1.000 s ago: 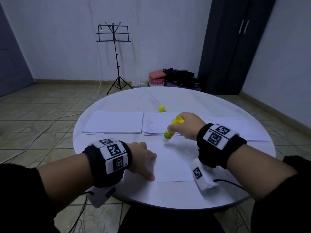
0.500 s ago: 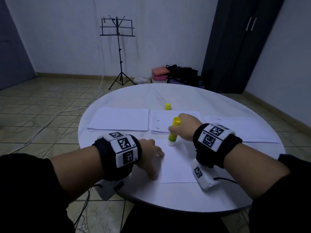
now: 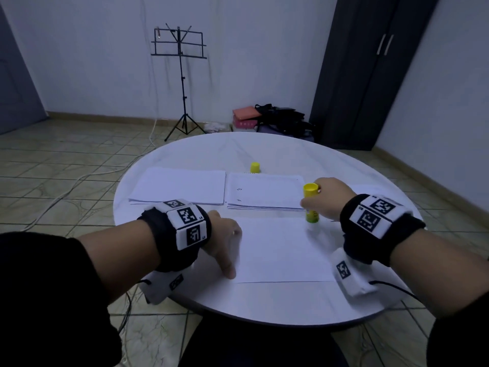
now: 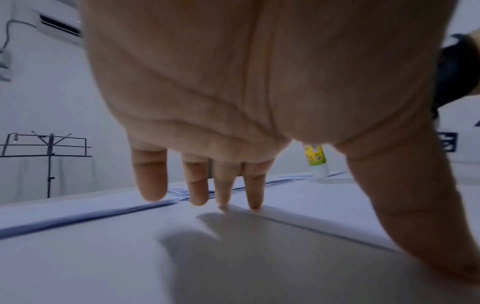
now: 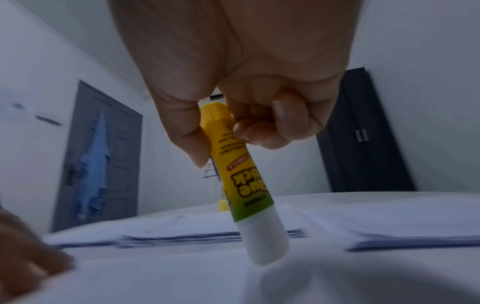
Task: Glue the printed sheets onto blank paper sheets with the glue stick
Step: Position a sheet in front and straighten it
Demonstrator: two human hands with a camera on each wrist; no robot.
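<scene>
A single white sheet point(image 3: 280, 250) lies on the round white table point(image 3: 264, 303) in front of me. My right hand point(image 3: 326, 198) grips a yellow glue stick point(image 3: 311, 203), held nearly upright, with its white tip down on the sheet's far right corner; the right wrist view shows fingers and thumb curled round the glue stick point(image 5: 239, 176). My left hand point(image 3: 225, 239) lies flat with straight fingers on the sheet's left edge, fingertips point(image 4: 254, 197) touching the paper. The yellow cap point(image 3: 255, 167) stands further back.
Behind the sheet lie two paper stacks, a blank one point(image 3: 180, 185) at left and a printed one point(image 3: 264, 192) in the middle. More paper point(image 3: 370, 189) shows behind my right wrist. A music stand point(image 3: 181, 75), bags and a dark wardrobe point(image 3: 370, 70) are beyond the table.
The right hand has carried the glue stick to the right along the sheet's far edge, from near its middle to its right corner. The left hand has stayed on the sheet's left edge.
</scene>
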